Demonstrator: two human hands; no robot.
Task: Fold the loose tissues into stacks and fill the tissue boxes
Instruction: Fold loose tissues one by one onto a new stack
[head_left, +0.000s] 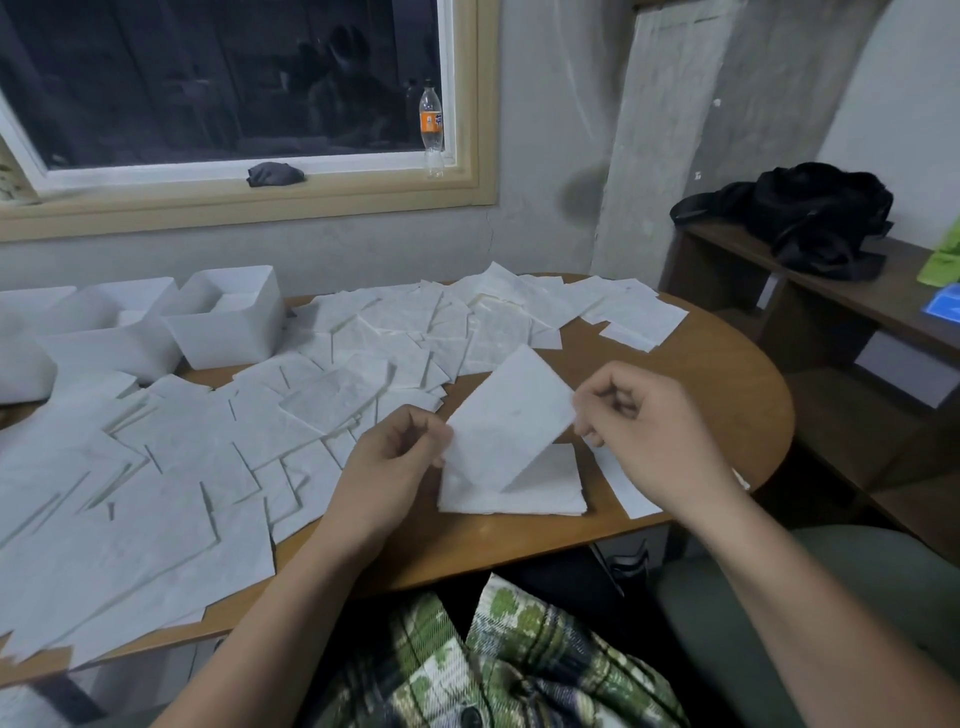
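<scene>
Loose tissues (208, 467) blanket the left and middle of the table (717, 374), leaving bare wood only along the near edge and at the rounded right end. White tissue boxes (228, 322) block the far left corner. Near the front edge, a raised tissue (509, 415), pinched by the left hand (395, 457) and right hand (644, 415), tents over a folded stack (519, 496). A shelf unit (831, 296) bearing a black bag (810, 218) flanks the right.

Upright on the window sill (363, 179), at the right end: clear plastic bottle (431, 130) with an orange label. Left of it, well apart: crumpled dark cloth (275, 174). Behind both, dark window pane (208, 78). At right, atop a brown wooden shelf unit (831, 306): slumped black bag (810, 218), with something green (943, 257) and something blue (943, 306) near it. Rounded wooden table (701, 374) in front.
</scene>
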